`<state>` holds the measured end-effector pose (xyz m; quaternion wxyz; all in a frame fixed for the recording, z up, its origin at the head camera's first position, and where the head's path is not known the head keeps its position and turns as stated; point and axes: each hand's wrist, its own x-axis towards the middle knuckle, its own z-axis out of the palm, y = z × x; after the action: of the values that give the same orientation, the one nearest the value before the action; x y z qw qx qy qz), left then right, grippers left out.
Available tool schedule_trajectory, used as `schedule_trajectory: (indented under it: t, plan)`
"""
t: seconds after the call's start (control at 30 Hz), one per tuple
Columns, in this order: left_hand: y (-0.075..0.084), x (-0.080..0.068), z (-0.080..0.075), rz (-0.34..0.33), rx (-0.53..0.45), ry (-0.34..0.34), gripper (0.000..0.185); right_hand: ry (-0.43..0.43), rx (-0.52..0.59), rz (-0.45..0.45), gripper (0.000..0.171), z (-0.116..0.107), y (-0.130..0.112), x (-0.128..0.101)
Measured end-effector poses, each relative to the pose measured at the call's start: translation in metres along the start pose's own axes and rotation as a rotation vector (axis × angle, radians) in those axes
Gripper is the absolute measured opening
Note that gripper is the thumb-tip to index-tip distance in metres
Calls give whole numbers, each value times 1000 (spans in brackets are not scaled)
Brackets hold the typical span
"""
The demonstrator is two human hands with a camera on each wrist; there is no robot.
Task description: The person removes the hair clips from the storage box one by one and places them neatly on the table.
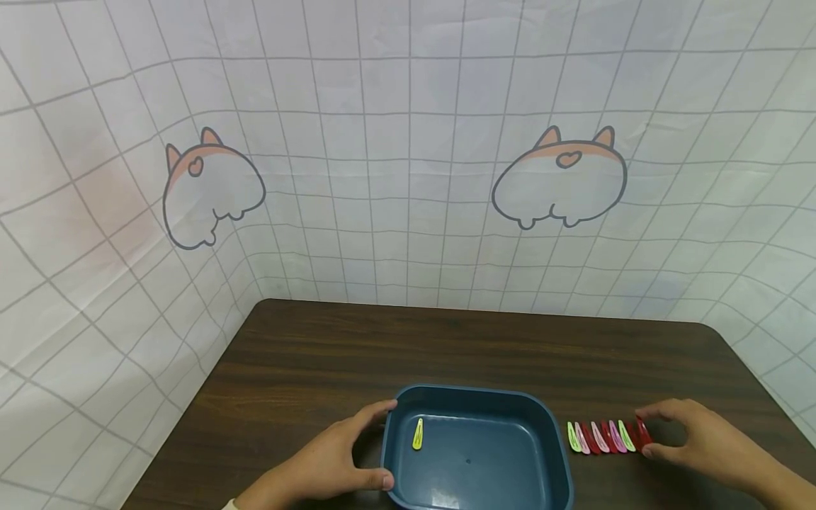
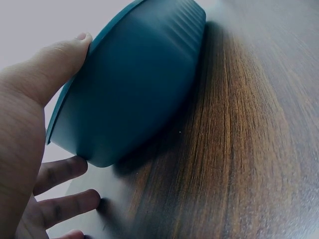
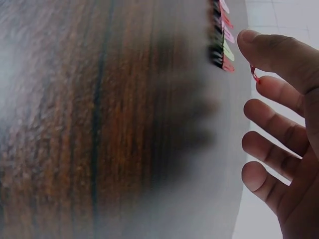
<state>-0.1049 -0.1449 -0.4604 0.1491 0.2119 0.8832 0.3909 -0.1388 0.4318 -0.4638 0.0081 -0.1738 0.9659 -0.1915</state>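
A blue plastic basin [image 1: 468,460] stands on the table with a yellow snap hair clip [image 1: 417,434] lying inside it. My left hand [image 1: 341,450] touches the basin's left side, thumb and fingers spread; in the left wrist view its thumb rests at the rim. To the right of the basin, my right hand [image 1: 707,439] pinches a red hair clip [image 3: 253,73] between thumb and index finger, the other fingers held apart. That clip is at the right end of a row of hair clips [image 1: 601,437] in light green, pink and red.
The dark wood-grain table [image 1: 446,347] reaches back to a white grid-patterned curtain [image 1: 408,177] printed with cartoon animal rears. This curtain also hangs along the left and right sides.
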Motion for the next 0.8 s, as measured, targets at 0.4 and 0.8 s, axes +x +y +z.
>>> schedule_trajectory:
  t: [0.4,0.8]
  plan:
    - [0,0,0,18,-6,-2,92,-27,-10,-10,55,5,6,2]
    - [0,1,0,26,4,-4,91,-24,-21,-43,55,7,9,5]
